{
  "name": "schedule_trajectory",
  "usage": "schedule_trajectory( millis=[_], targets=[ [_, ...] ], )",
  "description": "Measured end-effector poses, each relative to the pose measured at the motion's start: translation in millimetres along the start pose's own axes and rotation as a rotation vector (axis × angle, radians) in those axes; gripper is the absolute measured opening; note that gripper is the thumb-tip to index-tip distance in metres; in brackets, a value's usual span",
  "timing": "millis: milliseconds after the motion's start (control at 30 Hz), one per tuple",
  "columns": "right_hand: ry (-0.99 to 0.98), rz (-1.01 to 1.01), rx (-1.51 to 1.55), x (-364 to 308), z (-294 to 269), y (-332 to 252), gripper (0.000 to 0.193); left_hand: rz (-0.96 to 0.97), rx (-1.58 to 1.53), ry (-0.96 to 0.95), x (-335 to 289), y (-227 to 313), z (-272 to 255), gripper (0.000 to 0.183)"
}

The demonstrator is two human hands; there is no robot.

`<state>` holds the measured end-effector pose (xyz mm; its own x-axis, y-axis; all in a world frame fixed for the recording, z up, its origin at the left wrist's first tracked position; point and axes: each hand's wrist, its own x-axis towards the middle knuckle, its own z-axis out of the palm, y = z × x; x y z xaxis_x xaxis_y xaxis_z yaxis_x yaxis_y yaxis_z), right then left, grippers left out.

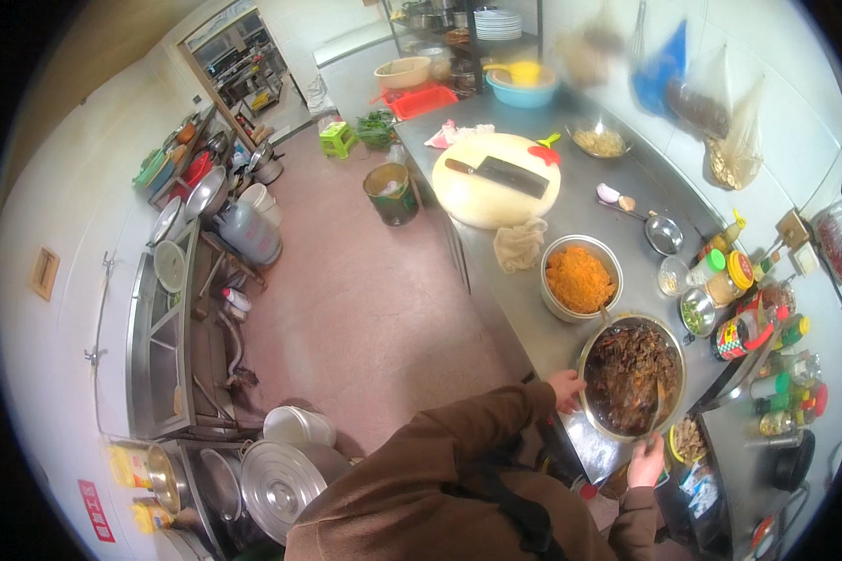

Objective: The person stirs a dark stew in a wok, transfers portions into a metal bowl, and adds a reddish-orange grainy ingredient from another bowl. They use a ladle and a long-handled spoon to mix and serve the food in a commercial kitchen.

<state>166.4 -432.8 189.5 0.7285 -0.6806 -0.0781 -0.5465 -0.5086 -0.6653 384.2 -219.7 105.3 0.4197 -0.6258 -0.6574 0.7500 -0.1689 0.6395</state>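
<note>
Metal basin (682,374) of dark food (632,360) sits just on our side of the orange-filled pot (553,304); our left hand (567,391) grasps the basin's rim, our right hand (645,462) a utensil (655,425). Should the left slip, hard pushing could tip it.

The bowl (683,365) sits on the table (585,210). My left fingers (571,386) are at its left rim, my right fingers (647,453) at its front. A spoon (660,400) goes into it. Behind the bowl is a pot (617,268), then a cloth (519,245), then a cutting board (482,203) with a knife (513,176) on top. To my right are bottles (744,335).
</note>
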Motion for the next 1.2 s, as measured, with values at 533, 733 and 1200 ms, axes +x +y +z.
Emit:
schedule_trajectory(
  millis=[533,733,1200],
  targets=[
    [-0.087,0.041,-0.005,15.4,-15.2,34.8,0.033,0.063,0.034,0.049,-3.6,-10.1,5.6,0.030],
    [-0.137,0.031,0.100,11.3,-8.9,57.3,0.021,0.064,-0.002,0.017,-14.0,-23.7,8.2,0.029],
    [-0.326,0.415,0.425,-8.0,10.7,44.2,0.015,0.085,0.013,0.102,-72.4,-52.7,-35.0,0.035]
  ],
)
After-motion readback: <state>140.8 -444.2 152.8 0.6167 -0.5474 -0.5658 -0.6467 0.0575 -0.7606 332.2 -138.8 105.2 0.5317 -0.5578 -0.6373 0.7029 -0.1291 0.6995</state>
